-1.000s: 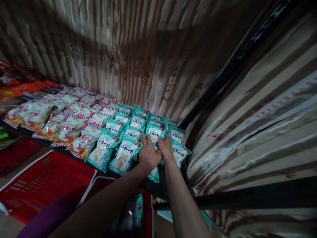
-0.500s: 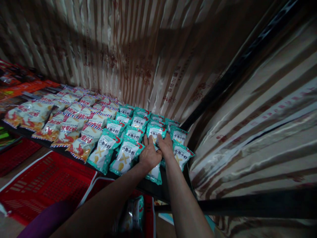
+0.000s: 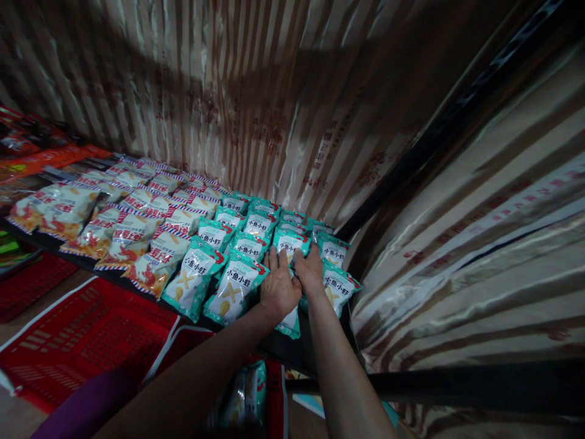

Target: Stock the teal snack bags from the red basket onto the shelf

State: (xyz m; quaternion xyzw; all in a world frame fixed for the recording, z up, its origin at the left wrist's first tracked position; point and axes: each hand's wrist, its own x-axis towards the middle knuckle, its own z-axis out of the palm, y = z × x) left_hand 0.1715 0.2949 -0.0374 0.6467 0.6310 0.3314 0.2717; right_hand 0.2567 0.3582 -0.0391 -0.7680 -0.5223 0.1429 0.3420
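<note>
My left hand lies flat, fingers stretched forward, on a teal snack packet in the front row of a dark shelf. My right hand rests beside it on the same row, its fingers curled down onto the packets and partly hidden. Several more teal packets lie in rows to the left and behind. Another teal packet sits just right of my right hand.
Orange and white snack packets fill the shelf's left part. Red plastic baskets stand on the floor below, one holding teal packets. A striped shiny curtain hangs behind and at the right. A black bar crosses low right.
Both hands stay on the front teal packets. The view has shifted slightly, and the hands have settled a little lower on the row.
</note>
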